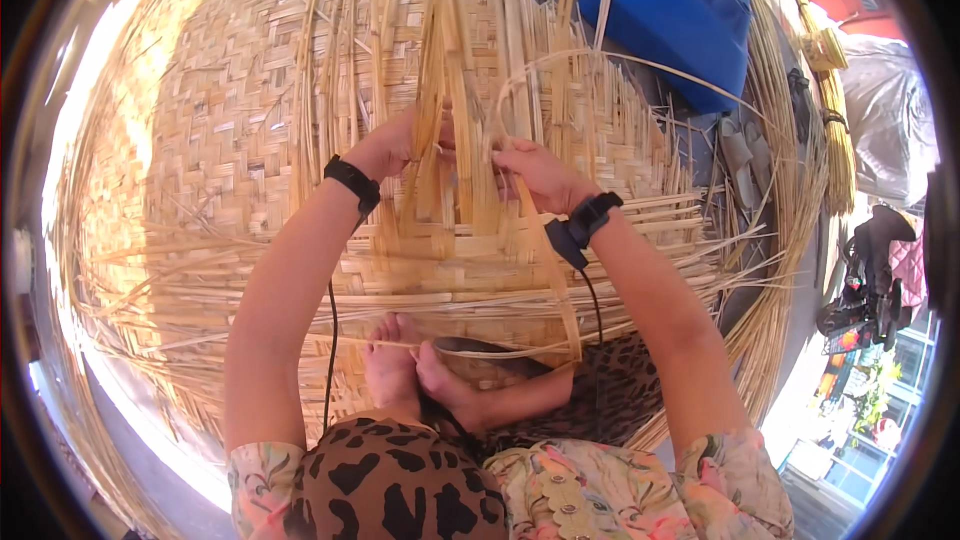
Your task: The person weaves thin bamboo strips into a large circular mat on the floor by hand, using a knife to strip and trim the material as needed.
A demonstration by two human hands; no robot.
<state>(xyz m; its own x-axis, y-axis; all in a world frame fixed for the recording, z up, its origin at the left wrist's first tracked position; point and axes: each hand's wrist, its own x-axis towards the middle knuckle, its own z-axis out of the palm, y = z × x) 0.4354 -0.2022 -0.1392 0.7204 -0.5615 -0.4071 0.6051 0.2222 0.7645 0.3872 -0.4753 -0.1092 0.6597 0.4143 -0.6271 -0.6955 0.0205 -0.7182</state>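
Centrally, lengthwise straw-coloured strips extend forward over the woven mat. The left hand curls around some, partly hidden behind them; the right hand pinches a long, narrow strip. Both forearms angle inward, flanking bare feet.

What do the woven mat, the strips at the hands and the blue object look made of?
Woven mat: probably split bamboo or cane, mostly matte; flat tan strands interlace.
Strips: likely the same, smooth, faintly glossy; one arcs without snapping.
Blue object: perhaps hard plastic, smooth; uniform colour, flat faces.
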